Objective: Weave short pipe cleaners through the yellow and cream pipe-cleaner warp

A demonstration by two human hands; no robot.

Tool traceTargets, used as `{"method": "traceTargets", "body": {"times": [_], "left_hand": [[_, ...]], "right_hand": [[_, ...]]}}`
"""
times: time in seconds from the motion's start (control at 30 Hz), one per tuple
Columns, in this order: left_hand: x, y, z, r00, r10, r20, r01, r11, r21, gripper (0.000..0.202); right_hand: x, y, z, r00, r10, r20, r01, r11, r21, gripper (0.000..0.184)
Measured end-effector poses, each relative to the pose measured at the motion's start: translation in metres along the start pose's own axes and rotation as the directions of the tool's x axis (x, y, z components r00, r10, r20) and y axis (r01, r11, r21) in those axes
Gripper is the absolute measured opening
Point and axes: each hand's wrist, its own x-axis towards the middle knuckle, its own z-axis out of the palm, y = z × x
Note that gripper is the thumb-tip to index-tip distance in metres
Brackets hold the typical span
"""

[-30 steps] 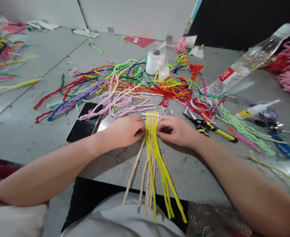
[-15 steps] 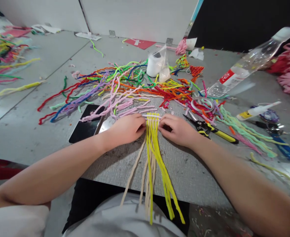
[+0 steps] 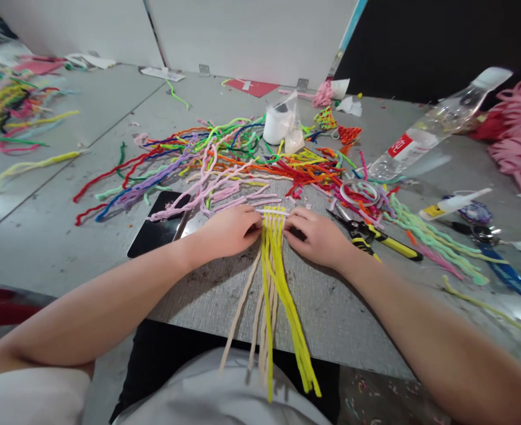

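Observation:
A small weave of yellow pipe cleaners [image 3: 289, 289] and beige pipe cleaners [image 3: 243, 295] lies flat at the table's near edge, its loose ends hanging towards my lap. Across its top runs a pale lilac-white strip [image 3: 272, 211]. My left hand [image 3: 236, 229] is closed on the left side of the weave, fingertips pinching its edge near that strip. On the opposite edge my right hand [image 3: 311, 235] pinches in the same way. The fingertips partly hide what lies between them.
Beyond my hands spreads a pile of coloured pipe cleaners [image 3: 154, 171] with a white spool [image 3: 274, 127] in plastic. A phone [image 3: 156, 227] is by my left forearm. Yellow-black pliers [image 3: 391, 242], a glue bottle [image 3: 453, 205] and a tilted plastic bottle [image 3: 438, 127] are on the right.
The view has shifted slightly. Both hands keep their pinch at the sides of the weave, and the hanging yellow ends have swung a little to the left.

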Motion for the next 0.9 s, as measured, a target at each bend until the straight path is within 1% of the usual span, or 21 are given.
{"method": "traceTargets", "body": {"times": [0.1, 0.23, 0.27, 0.37, 0.5, 0.6, 0.73, 0.83, 0.9], "left_hand": [[0.000, 0.000, 0.000, 1.000, 0.000, 0.007, 0.001, 1.000, -0.007, 0.013], [-0.001, 0.000, 0.000, 1.000, -0.005, 0.013, 0.004, 1.000, 0.012, 0.014], [-0.001, 0.001, 0.000, 1.000, -0.010, 0.017, 0.010, 1.000, 0.015, 0.014], [-0.002, 0.003, -0.002, 0.999, -0.030, 0.028, 0.029, 0.999, 0.018, 0.011], [-0.004, 0.006, -0.005, 0.998, -0.042, 0.044, 0.042, 0.999, 0.019, 0.015], [-0.005, 0.007, -0.007, 0.998, -0.036, 0.045, 0.035, 0.999, 0.011, 0.016], [-0.004, 0.011, -0.007, 0.999, -0.037, 0.037, 0.036, 0.999, 0.002, 0.013], [-0.004, 0.015, -0.007, 0.997, -0.068, 0.031, 0.069, 0.998, -0.010, 0.012], [-0.005, 0.018, -0.006, 0.994, -0.113, 0.016, 0.113, 0.994, -0.008, 0.013]], "right_hand": [[0.000, -0.002, -0.001, 1.000, -0.010, 0.011, 0.010, 1.000, -0.020, 0.011], [-0.002, -0.006, -0.003, 1.000, -0.026, 0.014, 0.027, 0.999, -0.036, 0.008], [-0.002, -0.007, -0.004, 0.999, -0.041, 0.015, 0.041, 0.999, -0.035, 0.011], [-0.004, -0.012, -0.004, 0.994, -0.112, 0.019, 0.113, 0.993, -0.038, 0.028], [-0.004, -0.019, 0.002, 0.987, -0.161, 0.003, 0.160, 0.984, -0.078, 0.046], [-0.004, -0.023, 0.008, 0.985, -0.172, -0.035, 0.167, 0.979, -0.115, 0.050], [-0.001, -0.027, 0.015, 0.982, -0.148, -0.117, 0.129, 0.978, -0.162, 0.047], [0.003, -0.027, 0.018, 0.978, -0.110, -0.176, 0.076, 0.979, -0.189, 0.053], [0.006, -0.025, 0.019, 0.971, -0.097, -0.217, 0.052, 0.978, -0.202, 0.057]]}}
